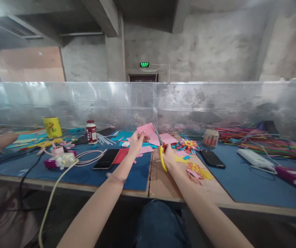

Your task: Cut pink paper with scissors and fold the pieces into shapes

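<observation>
Left hand pinches a pink paper sheet, raised above the worktop. Right hand is closed through the yellow handles of scissors, blades up at the sheet's right edge. More pink sheets lie just behind

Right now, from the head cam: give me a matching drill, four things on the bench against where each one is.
Things:
1. pink paper
2. yellow-handled scissors
3. yellow can
4. white power bank

Places:
A. on the right blue mat
B. in the right hand
C. in the left hand
D. back left, near the mesh screen

Pairs: 1-C, 2-B, 3-D, 4-A
</observation>
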`<state>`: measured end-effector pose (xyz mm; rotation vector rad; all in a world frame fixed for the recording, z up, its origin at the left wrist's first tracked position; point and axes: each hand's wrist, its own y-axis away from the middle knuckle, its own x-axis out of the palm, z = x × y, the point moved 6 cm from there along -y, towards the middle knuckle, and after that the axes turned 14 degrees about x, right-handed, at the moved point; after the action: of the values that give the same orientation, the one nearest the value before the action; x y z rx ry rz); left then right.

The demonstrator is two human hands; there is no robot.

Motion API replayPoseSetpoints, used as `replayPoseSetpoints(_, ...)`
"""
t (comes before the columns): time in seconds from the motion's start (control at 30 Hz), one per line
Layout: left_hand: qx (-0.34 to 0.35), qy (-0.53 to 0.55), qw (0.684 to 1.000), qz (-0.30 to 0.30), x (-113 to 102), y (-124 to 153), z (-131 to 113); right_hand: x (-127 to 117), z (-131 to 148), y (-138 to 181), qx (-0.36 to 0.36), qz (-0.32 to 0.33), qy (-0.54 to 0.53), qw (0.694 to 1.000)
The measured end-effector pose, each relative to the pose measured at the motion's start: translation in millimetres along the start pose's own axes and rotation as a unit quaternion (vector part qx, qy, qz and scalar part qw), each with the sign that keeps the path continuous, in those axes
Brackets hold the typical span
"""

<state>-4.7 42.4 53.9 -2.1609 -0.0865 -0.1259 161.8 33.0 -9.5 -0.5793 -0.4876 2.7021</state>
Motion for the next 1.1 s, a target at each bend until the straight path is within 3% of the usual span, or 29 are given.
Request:
replayPoseSetpoints(0.5, -0.044, 0.058, 0.997, -0.004, 1.6, -0.2, 11.5, -7.8, 3.0, 3.7, -0.002, -0.045, 0.06, 0.997)
replayPoseSetpoints(1.0, -0.042, 0.1, 0.994, -0.014, 0.1, 2.0, 10.1, -9.3, 8.2, 6.9, -0.025, -0.047, 0.075, 0.996)
replayPoseSetpoints(1.1, -0.072, 0.088, 0.993, -0.024, -1.0, 3.2, 11.1, -8.1, 5.7, 4.8, -0.025, -0.047, 0.082, 0.995)
